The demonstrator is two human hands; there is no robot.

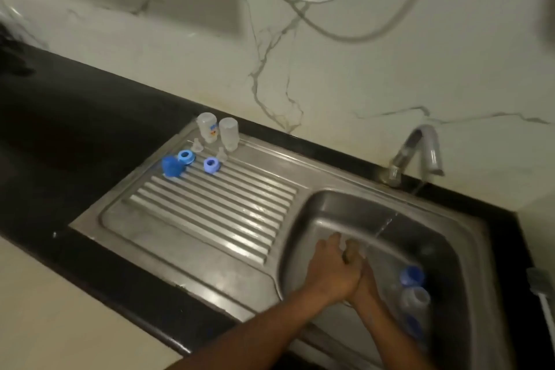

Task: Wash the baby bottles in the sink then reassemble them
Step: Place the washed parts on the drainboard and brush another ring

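Our two hands are down in the sink, under the thin stream of water from the tap. Our left hand lies over our right hand, and the fingers of both are curled in around something small and clear. It is too blurry to say what the small thing is. It could be a teat.

More bottle parts lie in the sink to the right of our hands: a blue ring, a pale bottle end and another blue piece. They are blurry too.

Up on the drain board, at the far end, stand two clear bottles, upside down and side by side. Just in front of them are two small clear teats. Near those sit a light blue ring, a purple-blue ring and a blue cap.

We think all these things are light, because they look like thin plastic and soft rubber. Wet, they will be slippery, so we should hold on well. A bottle is best held around its middle with the whole hand. A ring is stiff, and we can pinch it by its outer edge. A teat is soft and bends, so we should hold it by its wide flat base and not squash the tip.
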